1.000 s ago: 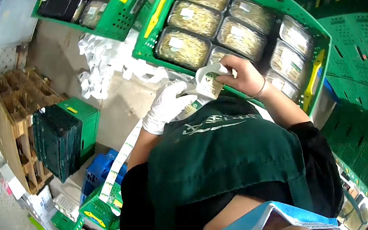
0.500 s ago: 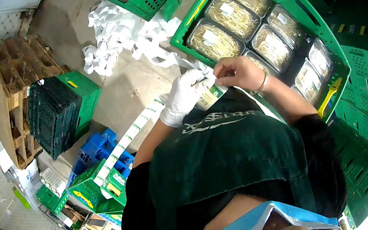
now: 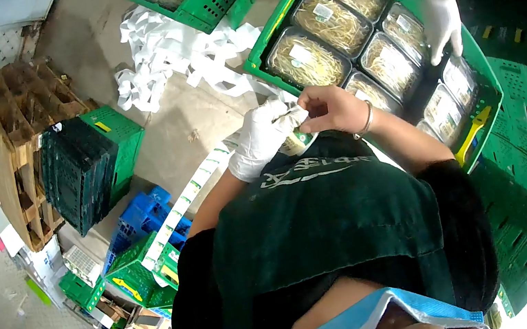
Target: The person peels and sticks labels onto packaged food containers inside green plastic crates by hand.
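Note:
In front of my apron, my white-gloved left hand [image 3: 261, 142] is closed on a strip of printed labels [image 3: 177, 210], which runs up from the lower left. A green and cream label [image 3: 296, 142] shows just below its fingers. My bare right hand [image 3: 337, 110], with a bracelet at the wrist, pinches at the edge of this label, close against the gloved fingertips. The exact grip is partly hidden by the fingers. To the right, a green crate [image 3: 480, 128] holds several clear-lidded packs of bean sprouts [image 3: 307, 59], some with white stickers.
Another person's gloved hand [image 3: 442, 26] reaches over the crate's far right side. White backing paper [image 3: 154, 50] lies heaped on the floor. Wooden pallets [image 3: 18, 136] and folded crates [image 3: 86, 166] stand at left. Another green crate [image 3: 209, 6] is at the top.
The other person's gloved hand has come in over the crate from the top right. My right fingers have shifted slightly left, and less of the label shows.

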The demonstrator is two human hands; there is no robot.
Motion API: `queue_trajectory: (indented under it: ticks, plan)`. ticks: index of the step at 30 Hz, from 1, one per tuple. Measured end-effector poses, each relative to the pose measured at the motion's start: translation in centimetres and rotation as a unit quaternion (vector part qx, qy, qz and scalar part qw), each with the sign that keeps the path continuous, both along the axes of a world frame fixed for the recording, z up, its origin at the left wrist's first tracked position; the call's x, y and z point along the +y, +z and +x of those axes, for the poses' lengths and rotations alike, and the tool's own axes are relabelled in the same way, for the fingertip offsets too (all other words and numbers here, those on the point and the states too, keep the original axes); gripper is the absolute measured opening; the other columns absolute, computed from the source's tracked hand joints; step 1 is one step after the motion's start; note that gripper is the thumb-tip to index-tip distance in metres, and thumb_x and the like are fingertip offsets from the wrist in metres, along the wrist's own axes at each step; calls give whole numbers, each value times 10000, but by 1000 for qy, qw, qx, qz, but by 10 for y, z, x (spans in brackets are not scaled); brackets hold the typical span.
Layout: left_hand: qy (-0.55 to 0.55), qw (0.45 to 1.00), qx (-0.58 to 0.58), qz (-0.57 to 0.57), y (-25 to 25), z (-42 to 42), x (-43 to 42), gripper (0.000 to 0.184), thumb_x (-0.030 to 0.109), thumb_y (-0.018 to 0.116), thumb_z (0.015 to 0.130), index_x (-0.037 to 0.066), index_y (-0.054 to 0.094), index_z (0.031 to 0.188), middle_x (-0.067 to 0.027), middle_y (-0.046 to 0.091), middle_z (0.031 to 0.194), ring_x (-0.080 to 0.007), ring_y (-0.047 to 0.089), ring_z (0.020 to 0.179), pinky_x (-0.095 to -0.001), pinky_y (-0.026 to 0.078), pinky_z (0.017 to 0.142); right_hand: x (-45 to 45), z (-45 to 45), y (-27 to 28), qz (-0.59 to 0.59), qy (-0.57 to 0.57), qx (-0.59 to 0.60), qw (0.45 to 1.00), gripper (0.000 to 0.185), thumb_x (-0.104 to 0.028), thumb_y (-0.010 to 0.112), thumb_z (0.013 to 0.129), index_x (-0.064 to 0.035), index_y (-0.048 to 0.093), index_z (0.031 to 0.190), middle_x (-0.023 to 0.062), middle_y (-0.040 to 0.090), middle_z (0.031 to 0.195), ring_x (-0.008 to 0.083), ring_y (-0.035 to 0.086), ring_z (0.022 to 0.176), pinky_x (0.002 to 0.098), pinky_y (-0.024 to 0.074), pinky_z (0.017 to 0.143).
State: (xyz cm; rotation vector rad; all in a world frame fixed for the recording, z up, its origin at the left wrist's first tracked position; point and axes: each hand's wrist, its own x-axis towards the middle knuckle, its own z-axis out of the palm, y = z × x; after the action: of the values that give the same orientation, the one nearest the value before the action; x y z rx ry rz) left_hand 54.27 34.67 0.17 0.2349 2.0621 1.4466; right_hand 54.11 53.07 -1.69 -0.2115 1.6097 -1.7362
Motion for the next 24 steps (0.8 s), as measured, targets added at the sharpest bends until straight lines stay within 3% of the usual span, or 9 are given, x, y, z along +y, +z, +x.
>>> queue_trajectory:
  ticks: [3, 8, 10, 13, 16, 18, 22, 23, 24]
  plan:
    - [36, 998, -30, 52, -16, 1, -1, 159, 85, 559, 766, -2, 554, 898, -100, 581, 776, -124, 537, 696, -254, 427, 615, 6, -4, -4, 69, 10, -6, 998, 217, -155, 662, 701, -5, 525, 777, 19, 521, 640, 80, 468, 597, 229, 384, 528]
    - [46, 996, -14, 77, -11, 6, 2, 122, 23, 529, 775, 4, 551, 893, -57, 568, 813, -105, 522, 735, -235, 425, 649, 3, 7, 7, 197, -54, 132, 970, 210, -154, 672, 660, -28, 516, 721, 84, 517, 620, 157, 489, 545, 280, 402, 509]
    - [98, 966, -130, 200, 3, 4, 6, 116, 13, 528, 782, 3, 555, 894, -29, 557, 823, -86, 509, 744, -216, 425, 657, 3, 10, 12, 214, -55, 169, 961, 216, -151, 676, 653, -28, 513, 724, 93, 516, 622, 174, 490, 542, 287, 406, 512]
    - [65, 980, -103, 160, -5, 8, 7, 114, 24, 530, 791, 0, 557, 899, -15, 552, 817, -73, 499, 760, -200, 422, 668, 6, 14, 12, 228, -63, 206, 949, 244, -152, 692, 631, -31, 509, 736, 111, 504, 624, 213, 485, 540, 299, 412, 521]
    - [50, 987, -46, 144, -5, 9, 8, 128, 78, 526, 805, -3, 558, 899, -35, 564, 817, -96, 514, 760, -220, 425, 672, 9, 16, 12, 199, -43, 186, 961, 236, -160, 690, 648, -27, 527, 755, 83, 518, 627, 161, 482, 542, 281, 405, 510]
    - [65, 986, -42, 150, -5, 11, 10, 140, 95, 525, 808, -4, 560, 902, -46, 569, 824, -106, 521, 759, -229, 426, 671, 12, 17, 12, 85, -67, 67, 992, 229, -172, 682, 674, -17, 544, 772, 42, 521, 616, 98, 459, 544, 252, 389, 496]
    - [1, 998, 38, 47, 8, 9, 11, 160, 96, 533, 793, -2, 561, 916, -96, 585, 799, -160, 547, 703, -259, 430, 633, 10, 25, 2, 71, -87, 35, 993, 201, -168, 664, 702, -6, 565, 765, 14, 501, 587, 66, 427, 539, 227, 374, 502]
    - [-39, 996, 74, -1, 13, 7, 11, 152, 85, 533, 787, -2, 561, 909, -109, 587, 782, -176, 551, 684, -264, 430, 621, 11, 24, 3, 75, -37, 52, 995, 183, -156, 660, 700, -6, 578, 767, 20, 517, 596, 64, 442, 543, 231, 385, 504]
    - [-24, 998, 54, 8, 13, 7, 11, 153, 102, 545, 777, -1, 563, 888, -116, 587, 749, -195, 549, 648, -262, 428, 601, 11, 26, 0, 82, -56, 87, 991, 177, -151, 662, 692, -9, 580, 759, 34, 535, 604, 80, 469, 543, 237, 396, 508]
